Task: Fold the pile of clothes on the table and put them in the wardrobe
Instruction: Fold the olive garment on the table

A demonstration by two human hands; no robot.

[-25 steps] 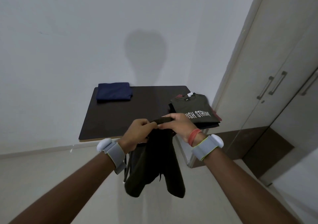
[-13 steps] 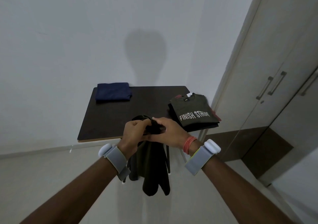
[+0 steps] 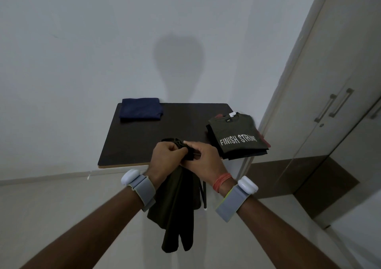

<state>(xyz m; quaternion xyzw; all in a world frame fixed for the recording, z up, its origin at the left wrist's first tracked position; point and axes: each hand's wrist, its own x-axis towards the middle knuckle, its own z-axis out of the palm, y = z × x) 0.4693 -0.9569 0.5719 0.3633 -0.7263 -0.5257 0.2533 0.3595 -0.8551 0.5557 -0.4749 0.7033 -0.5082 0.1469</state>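
Note:
A dark olive garment [image 3: 175, 206] hangs down in front of the dark table [image 3: 144, 140], bunched at its top. My left hand [image 3: 165, 157] grips the bunched top from the left. My right hand [image 3: 203, 159] pinches the same bunch from the right, the two hands touching. A folded navy garment [image 3: 140, 109] lies at the table's far left corner. At the table's right edge lies a stack of folded clothes topped by a dark shirt printed "FINISH STRONG" [image 3: 237, 136]. The wardrobe [image 3: 329, 95] stands to the right, doors closed.
A white wall rises behind the table. The wardrobe doors carry two vertical bar handles [image 3: 334, 105]. A thin table leg [image 3: 204, 194] shows below the front edge. Pale floor spreads below my arms.
The garment's waistband, held stretched between my hands a second ago, is now gathered into a bunch. My hands have come together and the hanging cloth has narrowed.

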